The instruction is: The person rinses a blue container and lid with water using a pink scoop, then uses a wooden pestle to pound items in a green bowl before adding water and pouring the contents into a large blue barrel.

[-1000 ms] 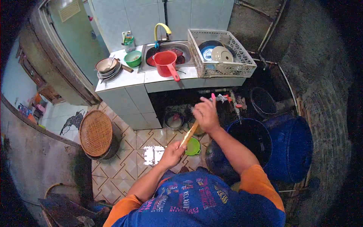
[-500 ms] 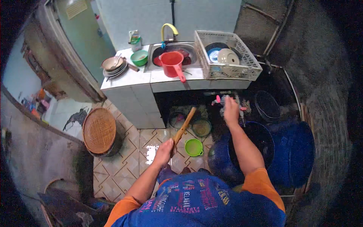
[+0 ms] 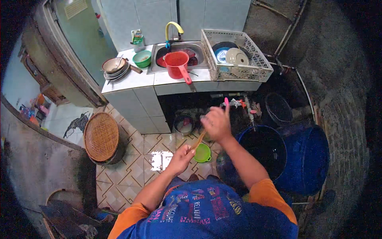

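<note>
My left hand (image 3: 181, 159) is closed around the near end of a light brown wooden stick (image 3: 198, 142), which slants up and away to the right. At its far end my right hand (image 3: 217, 124) has its fingers curled over the stick, somewhat blurred. A pink tip (image 3: 227, 101) stands up beside the right hand; whether that hand grips it, or what else is under the fingers, I cannot make out. Below the stick, on the tiled floor, sits a green plastic bowl (image 3: 202, 153).
A blue water barrel (image 3: 284, 159) stands at the right, near a tap (image 3: 252, 113). On the counter are a sink (image 3: 201, 46) with a red dipper (image 3: 176, 65), a white dish crate (image 3: 242, 74) and a green bowl (image 3: 142, 59). A woven basket (image 3: 101, 137) stands at the left.
My right hand has moved left and nearer, from beside the taps to the far end of the stick. My left hand has shifted slightly right, and the stick now slants more to the right.
</note>
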The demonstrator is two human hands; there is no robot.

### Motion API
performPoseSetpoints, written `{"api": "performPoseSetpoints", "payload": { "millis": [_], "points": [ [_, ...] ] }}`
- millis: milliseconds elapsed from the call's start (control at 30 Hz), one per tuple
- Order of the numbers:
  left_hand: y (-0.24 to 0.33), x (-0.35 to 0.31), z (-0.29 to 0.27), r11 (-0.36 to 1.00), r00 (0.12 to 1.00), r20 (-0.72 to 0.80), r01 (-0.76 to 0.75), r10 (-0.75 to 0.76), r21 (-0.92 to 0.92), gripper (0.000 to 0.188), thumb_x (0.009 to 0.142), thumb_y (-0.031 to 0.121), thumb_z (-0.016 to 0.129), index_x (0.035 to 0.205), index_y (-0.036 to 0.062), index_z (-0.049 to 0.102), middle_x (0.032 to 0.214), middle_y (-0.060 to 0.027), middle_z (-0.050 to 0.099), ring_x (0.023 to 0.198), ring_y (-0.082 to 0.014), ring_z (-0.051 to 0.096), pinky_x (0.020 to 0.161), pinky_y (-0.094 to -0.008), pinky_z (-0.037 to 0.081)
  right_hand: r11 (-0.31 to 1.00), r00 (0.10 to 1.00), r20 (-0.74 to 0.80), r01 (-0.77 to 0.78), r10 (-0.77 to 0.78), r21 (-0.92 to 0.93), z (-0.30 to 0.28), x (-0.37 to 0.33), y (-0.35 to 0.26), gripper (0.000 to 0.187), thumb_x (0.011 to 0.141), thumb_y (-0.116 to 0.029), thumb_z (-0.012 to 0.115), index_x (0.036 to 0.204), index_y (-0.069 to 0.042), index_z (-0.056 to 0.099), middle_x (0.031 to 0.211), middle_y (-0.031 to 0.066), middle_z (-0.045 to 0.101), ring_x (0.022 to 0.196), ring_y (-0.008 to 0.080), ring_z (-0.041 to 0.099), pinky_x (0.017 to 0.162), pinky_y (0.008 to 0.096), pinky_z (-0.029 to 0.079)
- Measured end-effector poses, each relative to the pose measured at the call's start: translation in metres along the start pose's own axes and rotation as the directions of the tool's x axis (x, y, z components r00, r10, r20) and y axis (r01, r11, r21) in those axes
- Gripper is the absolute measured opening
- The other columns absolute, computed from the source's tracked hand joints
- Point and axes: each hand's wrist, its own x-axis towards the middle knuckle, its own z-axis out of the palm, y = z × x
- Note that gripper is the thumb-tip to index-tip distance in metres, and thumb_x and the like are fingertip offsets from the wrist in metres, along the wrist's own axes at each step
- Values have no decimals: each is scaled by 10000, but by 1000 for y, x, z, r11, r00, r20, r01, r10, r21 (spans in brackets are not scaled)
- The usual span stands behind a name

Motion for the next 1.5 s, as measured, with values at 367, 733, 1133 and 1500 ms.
{"api": "performPoseSetpoints", "payload": {
  "millis": [367, 733, 1133, 1500],
  "points": [
    [18, -3, 2, 997, 998, 45, 56, -54, -48, 164, 951, 223, 567, 994, 65, 557, 713, 100, 417, 578, -4, 339, 496, -198, 261, 938, 962, 37, 254, -269, 235, 1, -14, -22, 115, 753, -193, 682, 695, -119, 616, 741, 41, 592, 921, 264, 616, 1063, 647, 232],
    [9, -14, -12, 986, 983, -93, 164, -161, 25, 168, 906, 118, 637, 1014, 77, 514, 747, 25, 555, 588, -58, 497, 507, -242, 401, 934, 907, -235, -318, 350, 163, -34, 4, 45, 240, 913, -190, 510, 737, -52, 599, 782, 127, 592, 844, 324, 573, 1005, 563, 262],
    [31, 1, 8, 876, 999, -37, -9, 30, 483, 215, 932, 203, 557, 916, 0, 627, 642, -109, 559, 627, -206, 541, 575, -360, 428, 988, 987, 36, 156, -156, 9, 6, -2, -13, 194, 773, -258, 661, 668, -116, 582, 745, 53, 576, 961, 283, 596, 1075, 643, 196],
    [21, 2, 8, 878, 999, 0, -39, 44, 476, 285, 960, 265, 503, 977, 4, 617, 749, -185, 623, 733, -309, 627, 669, -409, 463, 912, 892, 190, 405, -410, 66, 11, -13, -37, 87, 708, -245, 608, 691, -168, 647, 722, 50, 593, 941, 276, 588, 971, 664, 304]
  ]
}}
